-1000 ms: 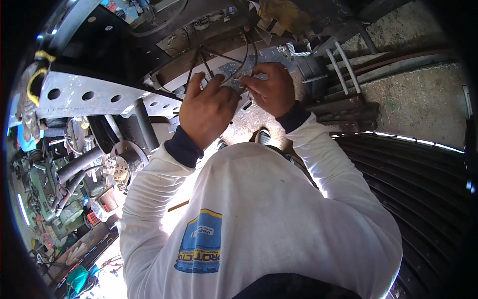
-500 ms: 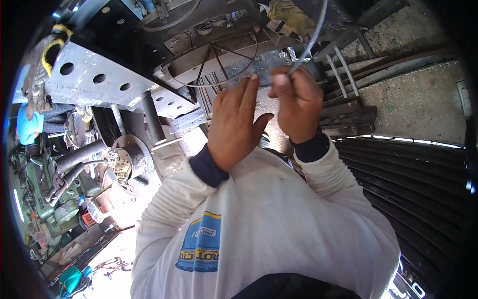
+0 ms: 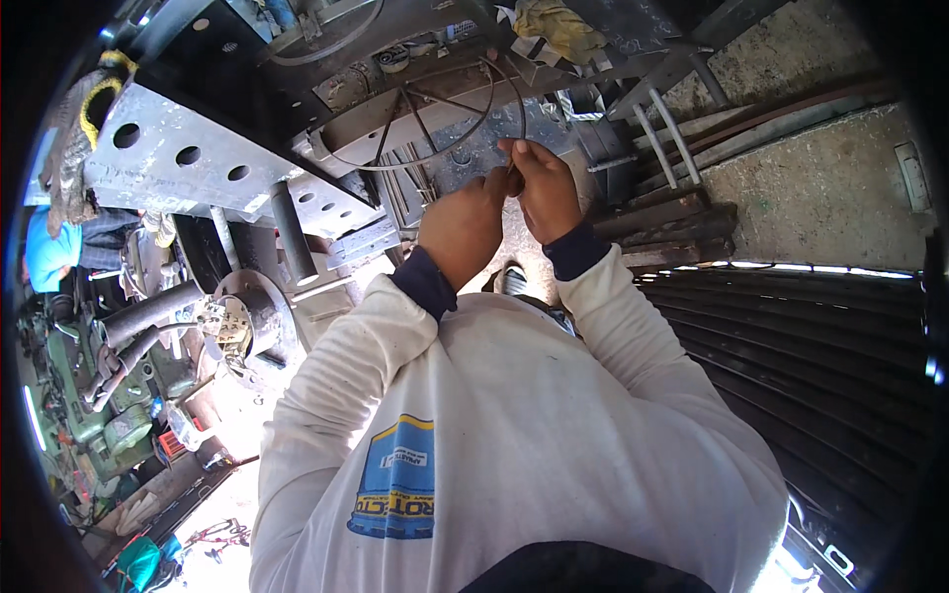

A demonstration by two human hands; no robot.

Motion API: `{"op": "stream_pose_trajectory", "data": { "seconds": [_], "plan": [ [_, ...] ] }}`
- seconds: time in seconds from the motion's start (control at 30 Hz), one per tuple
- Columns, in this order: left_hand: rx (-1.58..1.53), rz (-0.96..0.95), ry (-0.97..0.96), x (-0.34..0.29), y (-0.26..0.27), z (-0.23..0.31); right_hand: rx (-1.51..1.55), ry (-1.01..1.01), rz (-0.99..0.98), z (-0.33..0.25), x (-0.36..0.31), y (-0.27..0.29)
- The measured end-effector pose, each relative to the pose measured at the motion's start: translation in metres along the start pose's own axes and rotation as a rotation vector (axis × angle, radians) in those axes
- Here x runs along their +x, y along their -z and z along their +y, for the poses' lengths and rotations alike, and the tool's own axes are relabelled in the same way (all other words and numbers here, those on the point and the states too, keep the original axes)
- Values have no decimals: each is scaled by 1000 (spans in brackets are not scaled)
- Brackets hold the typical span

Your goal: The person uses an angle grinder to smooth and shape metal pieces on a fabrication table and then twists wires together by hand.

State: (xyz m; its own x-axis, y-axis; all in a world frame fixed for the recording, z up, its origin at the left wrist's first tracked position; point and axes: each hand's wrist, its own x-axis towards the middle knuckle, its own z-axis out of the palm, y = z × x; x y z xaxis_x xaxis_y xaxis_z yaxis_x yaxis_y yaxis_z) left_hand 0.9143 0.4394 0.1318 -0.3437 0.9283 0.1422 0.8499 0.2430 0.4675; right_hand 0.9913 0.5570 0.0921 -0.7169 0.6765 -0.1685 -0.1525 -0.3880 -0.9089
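Note:
My hands are together over the far edge of my shirt. My right hand [image 3: 549, 193] is closed in a pinch on a thin bent metal rod [image 3: 522, 104], which curves up and away from the fingers. My left hand [image 3: 463, 225] is closed too, its fingertips against the right hand's; what lies between them is hidden. Just beyond them is a round metal hoop [image 3: 425, 161] with dark spokes [image 3: 420, 121] inside it. Near the top of the rod, its curve meets or overlaps the hoop; I cannot tell which.
A steel beam with round holes [image 3: 213, 153] runs along the left. Yellowish work gloves [image 3: 559, 32] lie at the far side. Two light metal bars [image 3: 674, 138] and stacked dark steel lengths [image 3: 682, 225] are at right, near corrugated sheeting [image 3: 791, 346]. Pipes [image 3: 148, 314] and green machinery [image 3: 99, 395] stand at left.
My right hand has moved left and my left hand's spread fingers have closed beside it. The rod, which rose toward the upper right, now bends down from near the hoop.

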Motion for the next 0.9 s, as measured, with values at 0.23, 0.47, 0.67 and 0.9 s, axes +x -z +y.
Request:
{"op": "stream_pose_trajectory", "data": {
  "seconds": [0.23,0.47,0.67,0.9],
  "plan": [
    [72,5,-2,4,11,-5,191,-26,80,2,5,-14],
    [235,61,-29,8,24,-23,320,-159,83,2,22,-27],
    [242,50,-66,11,32,-33,347,-198,25,1,26,-27],
    [273,38,-110,6,43,-33,369,-209,9,-4,16,-30]
  ]
}}
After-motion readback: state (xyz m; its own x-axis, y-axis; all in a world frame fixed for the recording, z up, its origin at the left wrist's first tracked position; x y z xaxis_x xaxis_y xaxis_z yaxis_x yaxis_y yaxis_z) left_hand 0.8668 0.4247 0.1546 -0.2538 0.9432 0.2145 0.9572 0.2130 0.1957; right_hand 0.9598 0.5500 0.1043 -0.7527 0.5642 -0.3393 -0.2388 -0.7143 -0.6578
